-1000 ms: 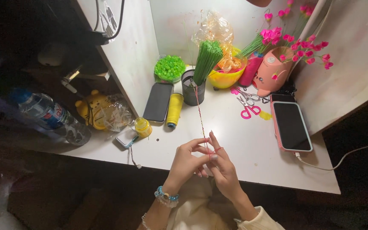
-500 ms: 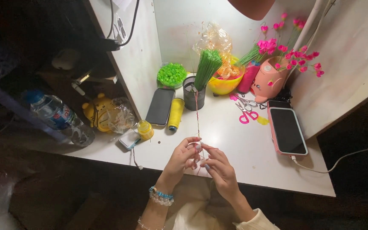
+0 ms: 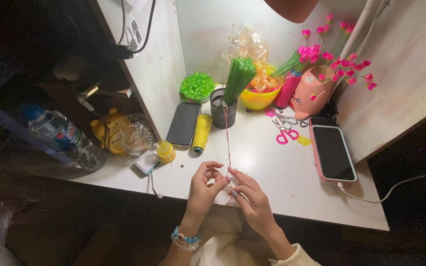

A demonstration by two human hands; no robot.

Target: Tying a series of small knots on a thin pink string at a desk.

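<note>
White desk (image 3: 272, 167) under lamp light, crowded. Thin pink-and-green wrapped wire stem (image 3: 228, 138) pinched at its lower end by both left hand (image 3: 204, 189) and right hand (image 3: 252, 199), fingertips closed. Likely risk: upper tip swaying into black mesh cup of green wires (image 3: 223, 108), toppling it.

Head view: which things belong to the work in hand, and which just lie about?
In hand: thin wrapped wire stem, pinched by left hand and right hand.

Lying about: black phone, pink-cased phone, pink-handled scissors, yellow thread spool, clear plastic water bottle.
</note>
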